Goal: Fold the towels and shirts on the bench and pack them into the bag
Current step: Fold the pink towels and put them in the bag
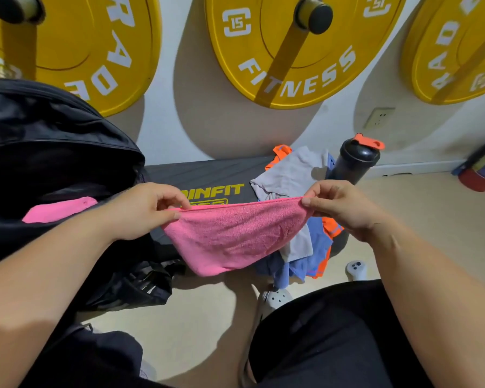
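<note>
The left hand (143, 211) and the right hand (339, 205) each pinch an upper corner of a pink towel (235, 236), thumb against forefinger, with the top hem pulled fairly straight between them. The towel hangs in the air in front of the person, above the near edge of the counter (207, 175), and sags below the hands into a rounded belly that looks doubled over.

It is a small terry cloth, bright pink and fuzzy, with a thin stitched hem along the top and a few soft creases near its middle. It should be light and limp, with no stiffness of its own, so it will droop wherever it is not held. The nap probably gives a sure grip, and nothing about it is fragile. The corners along the hem seem the right places to hold, since the edge stays straight there and the halves can be matched evenly.

Left of the left hand stands a black bag (53, 141), its mouth open, with another pink cloth (59, 211) already lying inside. Beyond and below the right hand a loose pile of shirts (297, 219) in grey, blue and orange rests on the counter and spills over its near edge, unfolded. Past the right hand, against the wall, stands a black bottle (353, 161) with an orange lid.

The towel looks partly folded, and the shirts have yet to be done.
</note>
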